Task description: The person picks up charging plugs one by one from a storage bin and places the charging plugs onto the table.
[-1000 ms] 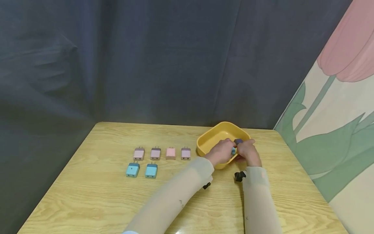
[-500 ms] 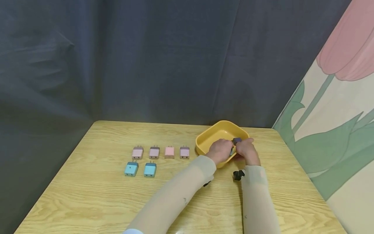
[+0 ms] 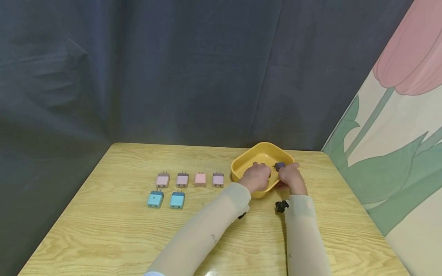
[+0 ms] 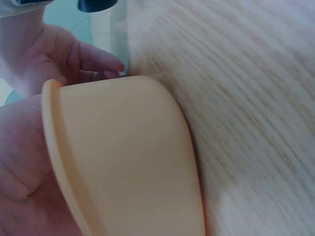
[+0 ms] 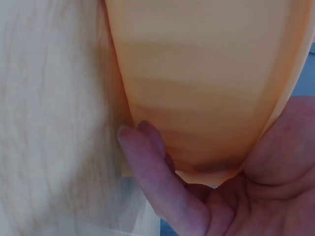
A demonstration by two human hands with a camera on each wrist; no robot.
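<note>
In the head view my left hand (image 3: pixel 256 177) reaches over the near rim into the yellow bin (image 3: pixel 246 161), its fingers curled downward. Those fingers hide the light blue charger they hold. At the bin's right side, my right hand (image 3: pixel 292 178) grips the rim. The right wrist view shows the fingers (image 5: pixel 162 182) of that hand curled under the bin's outer wall (image 5: pixel 197 83). A dark purple plug charger (image 3: pixel 279 166) lies inside the bin beside the right hand, prongs to the left. In the left wrist view the bin's wall (image 4: pixel 123 147) covers the left fingertips.
Left of the bin, several two-tone and pink plug chargers (image 3: pixel 200 179) stand in a row on the wooden table (image 3: pixel 114 230). Two blue chargers (image 3: pixel 177 200) form a second row nearer me. A dark curtain (image 3: pixel 193 76) hangs behind, and a flower-patterned wall (image 3: pixel 407 145) borders the right.
My left hand has shifted left within the bin, away from the right hand. The light blue charger between the hands has gone out of sight. The right hand keeps its grip on the rim.
</note>
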